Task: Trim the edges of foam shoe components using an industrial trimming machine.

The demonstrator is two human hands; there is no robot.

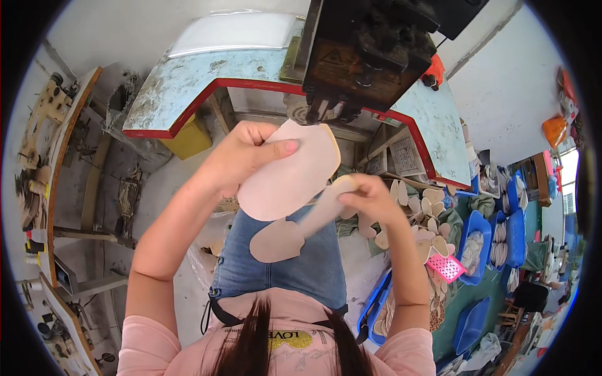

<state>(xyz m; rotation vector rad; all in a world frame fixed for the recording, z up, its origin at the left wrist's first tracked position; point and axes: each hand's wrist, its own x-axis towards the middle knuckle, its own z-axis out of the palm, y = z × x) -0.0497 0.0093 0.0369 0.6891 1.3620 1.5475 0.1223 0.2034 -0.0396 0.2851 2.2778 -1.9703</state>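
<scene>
— What is the left hand (248, 156) doing?

— It is raised in front of the dark machine (364, 53), its grip closed on a wide pale pink sole piece (291, 175), thumb pressed flat on the face of it.

— And the right hand (370, 197)?

— Its grip pinches a second, narrower pale piece (295, 229) at the upper end. That piece hangs down to the left over the lap, its rounded end above the blue jeans (282, 263).

— Do the two pieces touch?

— The wide one overlaps the top of the narrow one; I cannot tell if they actually meet.

— Where is all this relative to the tabletop (188, 84)?

— Just below its worn blue surface with the red edge, under the machine's head.

— Anything beside the person?

— To the right, a heap of pale cut pieces (429, 216), a pink mesh basket (446, 267) and blue trays (475, 244) on the floor.
</scene>
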